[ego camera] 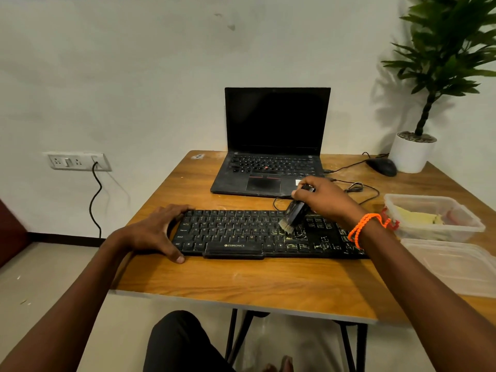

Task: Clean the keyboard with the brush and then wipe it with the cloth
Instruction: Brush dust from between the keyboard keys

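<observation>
A: Where is the keyboard?
B: Flat on the wooden table, near its front edge, in front of the open laptop.
A: And the left hand?
B: Fingers curled over the keyboard's left end, thumb against its front edge, gripping it.
A: The right hand?
B: It grips the black brush by its handle; the tilted pale bristles touch the keys right of centre, where yellowish dust lies.
A: The cloth?
B: A yellow cloth lies in a clear container at about three o'clock from the keyboard, its lid just in front.
</observation>
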